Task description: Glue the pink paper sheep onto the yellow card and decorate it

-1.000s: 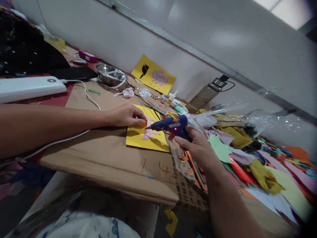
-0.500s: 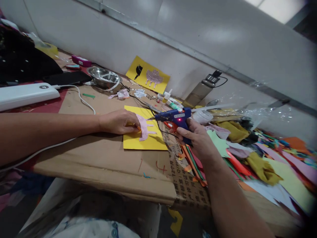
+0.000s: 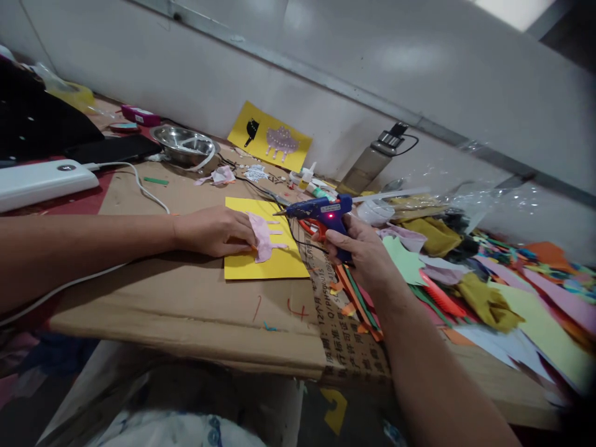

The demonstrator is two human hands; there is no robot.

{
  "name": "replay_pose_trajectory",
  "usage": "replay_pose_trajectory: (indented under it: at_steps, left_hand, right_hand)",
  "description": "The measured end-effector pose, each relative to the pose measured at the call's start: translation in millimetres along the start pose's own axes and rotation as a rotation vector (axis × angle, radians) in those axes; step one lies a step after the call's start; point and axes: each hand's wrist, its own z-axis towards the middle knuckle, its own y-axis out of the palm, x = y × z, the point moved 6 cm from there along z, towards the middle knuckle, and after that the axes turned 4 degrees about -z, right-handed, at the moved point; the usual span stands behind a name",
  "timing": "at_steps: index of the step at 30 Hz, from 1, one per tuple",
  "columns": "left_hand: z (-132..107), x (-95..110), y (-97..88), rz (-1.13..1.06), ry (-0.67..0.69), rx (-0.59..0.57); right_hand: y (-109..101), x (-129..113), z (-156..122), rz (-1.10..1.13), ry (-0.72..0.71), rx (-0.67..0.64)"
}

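Note:
My left hand [image 3: 212, 231] lies on a yellow card [image 3: 263, 257] on a sheet of brown cardboard [image 3: 186, 292]. Its fingers press a pink paper cut-out [image 3: 263, 234] flat against the card, with a bit of orange showing under the fingertips. My right hand [image 3: 361, 251] is closed round the grip of a blue hot glue gun [image 3: 321, 214]. The gun's red light is on. Its nozzle points left and hangs a little above the card's far edge, clear of the pink cut-out.
A steel bowl [image 3: 184, 144], a white power bank [image 3: 40, 182] with its cable, a second yellow card [image 3: 270, 136] against the wall and a bottle [image 3: 372, 162] stand behind. Coloured paper scraps [image 3: 488, 292] pile up at the right.
The glue gun has lifted off the card and drawn back to the right. My left hand has pressed the pink cut-out down where an orange piece showed before.

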Motion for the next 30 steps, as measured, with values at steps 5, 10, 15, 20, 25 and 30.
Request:
replay_pose_trajectory:
  at_steps: [5, 10, 15, 20, 25, 30]
  left_hand:
    - [1, 5, -0.8, 0.103, -0.002, -0.038]
    - [0, 8, -0.8, 0.057, 0.026, -0.042]
    - [-1, 7, -0.9, 0.024, -0.003, -0.038]
    - [1, 7, -1.0, 0.085, -0.026, -0.088]
    - [0, 10, -1.6, 0.143, -0.015, -0.129]
    - [-1, 13, -2.5, 0.161, -0.007, -0.135]
  right_hand:
    - [0, 0, 0, 0.016, 0.002, 0.004]
    - [0, -3, 0, 0.033, -0.003, 0.007]
    - [-2, -4, 0, 0.029, 0.012, 0.020]
    - [-2, -4, -1, -0.001, 0.004, 0.049]
    - [-1, -4, 0, -0.011, 0.007, 0.044]
    - [-3, -5, -1, 0.023, 0.019, 0.078]
